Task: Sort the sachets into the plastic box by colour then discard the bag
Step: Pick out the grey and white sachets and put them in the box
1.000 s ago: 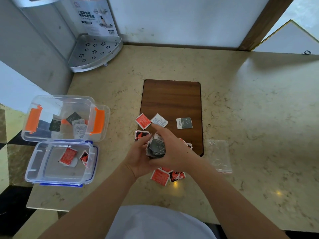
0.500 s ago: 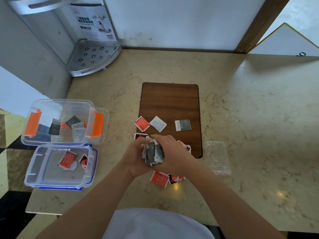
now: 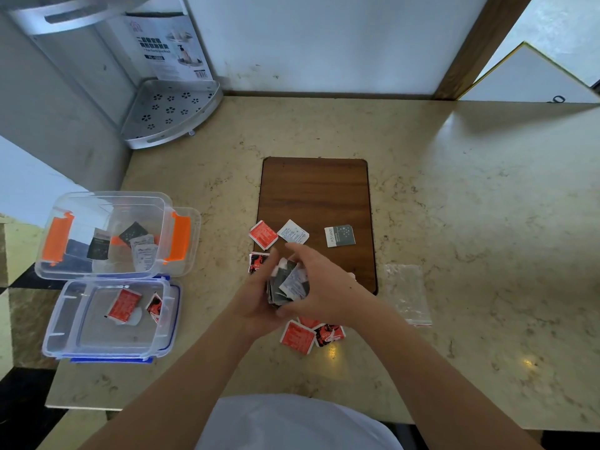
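Note:
My left hand (image 3: 256,303) and my right hand (image 3: 321,287) meet over the counter, both closed around a bunch of grey and white sachets (image 3: 287,284). Red sachets (image 3: 297,336) lie under and in front of my hands, one more red sachet (image 3: 263,234) lies on the board's left edge. A white sachet (image 3: 293,232) and a grey sachet (image 3: 339,236) rest on the wooden board (image 3: 315,193). At left, the orange-clipped box (image 3: 110,203) holds grey and white sachets, and the blue-clipped box (image 3: 65,332) holds red ones. The empty clear bag (image 3: 406,292) lies right of the board.
A perforated metal corner shelf (image 3: 168,112) with its printed card stands at the back left against the wall. The counter's left edge runs just beside the two boxes, with floor tiles below. A wooden door frame (image 3: 477,43) rises at the back right.
The bunch of grey and white sachets has been turned and gathered tighter between both hands. The camera tilted slightly; the sachets on the board and the boxes stayed put.

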